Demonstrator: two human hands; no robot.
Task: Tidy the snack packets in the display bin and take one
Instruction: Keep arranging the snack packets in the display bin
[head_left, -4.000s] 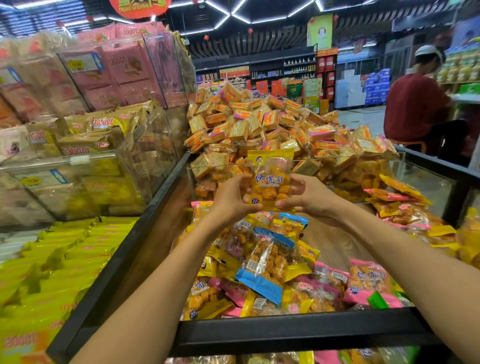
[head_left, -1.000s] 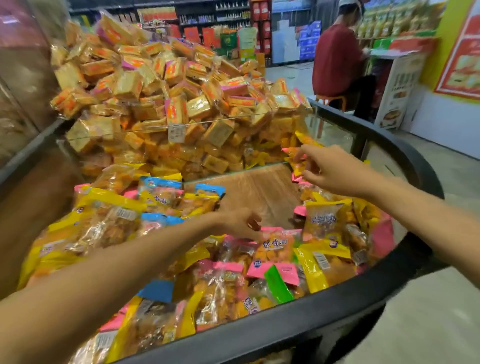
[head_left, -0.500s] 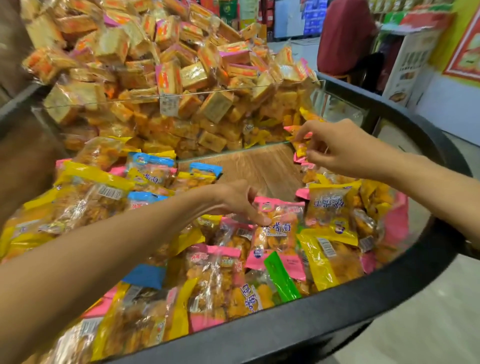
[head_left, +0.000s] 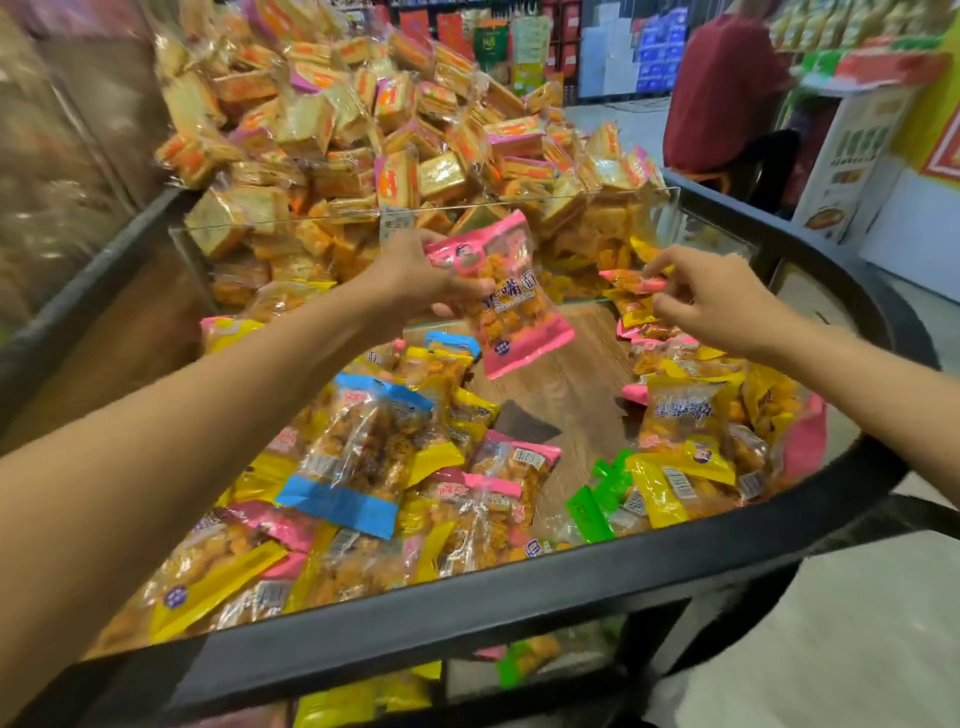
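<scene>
My left hand (head_left: 415, 275) grips a pink-edged snack packet (head_left: 506, 301) by its top and holds it up above the bin's bare wooden floor (head_left: 566, 395). My right hand (head_left: 711, 301) reaches to the back right of the bin and pinches a small pink and yellow packet (head_left: 631, 283) lying on the heap there. The display bin (head_left: 467, 608) has a black rim and holds several loose packets in yellow, pink, blue and green, heaped at the left (head_left: 358, 457) and at the right (head_left: 685, 431).
A clear divider (head_left: 291, 228) closes the bin's far side, with a tall heap of square yellow wrapped snacks (head_left: 395, 124) behind it. A person in a red top (head_left: 722, 88) sits at the back right beside a white stand (head_left: 857, 150). Pale floor lies to the right.
My left hand has come up from the packets in the bin's middle with a pink packet in its grip. My right hand stays at the back-right heap and now pinches a small packet.
</scene>
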